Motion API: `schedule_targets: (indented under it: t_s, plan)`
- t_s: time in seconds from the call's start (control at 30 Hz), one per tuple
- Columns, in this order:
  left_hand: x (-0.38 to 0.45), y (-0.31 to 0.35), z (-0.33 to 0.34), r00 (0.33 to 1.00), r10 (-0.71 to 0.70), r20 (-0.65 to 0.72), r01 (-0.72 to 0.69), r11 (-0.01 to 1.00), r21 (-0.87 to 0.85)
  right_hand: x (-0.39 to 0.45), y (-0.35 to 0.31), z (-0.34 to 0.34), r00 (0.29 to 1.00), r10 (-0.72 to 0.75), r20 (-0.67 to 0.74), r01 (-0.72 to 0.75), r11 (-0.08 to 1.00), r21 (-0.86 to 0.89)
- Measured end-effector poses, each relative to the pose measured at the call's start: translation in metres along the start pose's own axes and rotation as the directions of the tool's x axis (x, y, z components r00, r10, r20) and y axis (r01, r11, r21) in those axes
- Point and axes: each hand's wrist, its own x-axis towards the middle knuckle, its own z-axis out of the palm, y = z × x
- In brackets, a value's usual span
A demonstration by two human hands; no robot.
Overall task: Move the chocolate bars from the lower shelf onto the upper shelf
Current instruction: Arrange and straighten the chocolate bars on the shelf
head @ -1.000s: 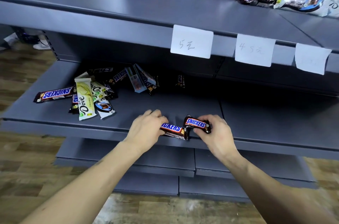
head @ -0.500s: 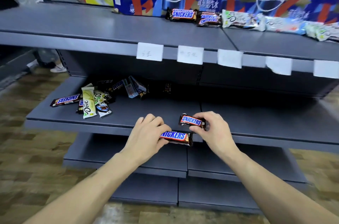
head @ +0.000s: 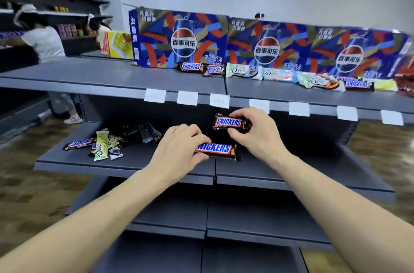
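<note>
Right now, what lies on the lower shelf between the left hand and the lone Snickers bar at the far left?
In the head view, a small pile of Dove bars and other wrappers.

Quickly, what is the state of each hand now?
Left hand: holds a long Snickers bar.
Right hand: holds a short Snickers bar.

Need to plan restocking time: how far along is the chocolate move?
Done: a row of bars lies on the upper shelf. In hand: the left hand and right hand each hold a Snickers. Left: a pile on the lower shelf.
</note>
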Motion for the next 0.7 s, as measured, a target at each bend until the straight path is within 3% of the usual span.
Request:
schedule_targets:
  t_s: [0.23,0.7]
  plan:
    - [0.043,0.004,-0.037,0.998,-0.022,-0.055,0.024,0.999,0.036,0.044,-0.013,-0.035,0.998,-0.026,-0.056,0.025,1.000,-0.018]
    - [0.136,-0.065,-0.014,0.995,-0.036,-0.096,0.042,0.997,0.059,0.160,0.021,0.000,0.997,0.028,0.074,-0.021,0.996,-0.092]
